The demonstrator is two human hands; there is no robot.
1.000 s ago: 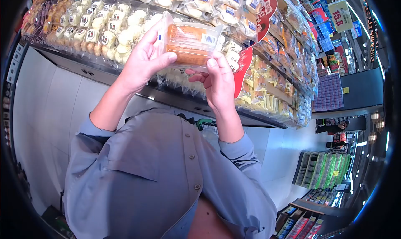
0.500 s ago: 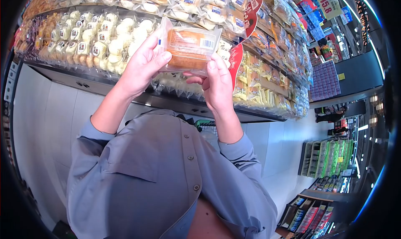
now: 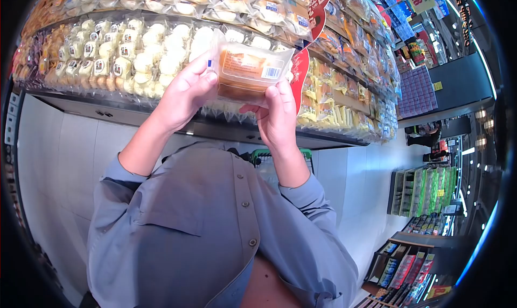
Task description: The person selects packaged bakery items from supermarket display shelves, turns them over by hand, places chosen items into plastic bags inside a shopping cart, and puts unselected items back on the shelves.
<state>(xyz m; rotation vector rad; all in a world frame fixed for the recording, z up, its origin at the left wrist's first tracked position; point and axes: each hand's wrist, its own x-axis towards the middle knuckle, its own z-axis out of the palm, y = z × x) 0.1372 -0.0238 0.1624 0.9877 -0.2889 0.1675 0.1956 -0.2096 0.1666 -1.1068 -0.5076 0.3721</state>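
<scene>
Holds packaged bread (image 3: 245, 87) at 12 o'clock, above the shirt (image 3: 177, 200). Pinches its 9 o'clock end between thumb and fingers of the left hand (image 3: 186, 95), its 5 o'clock corner between thumb and curled fingers of the right hand (image 3: 277, 114). Shows wrapped pastries (image 3: 142, 63) beyond, from 9 to 3 o'clock.

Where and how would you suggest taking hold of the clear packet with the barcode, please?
I would take the clear packet by its two short ends, coming from left and right, thumbs on the printed face. It is oblong, with that face toward the camera, and loose film extends beyond the brown contents at both ends.
</scene>
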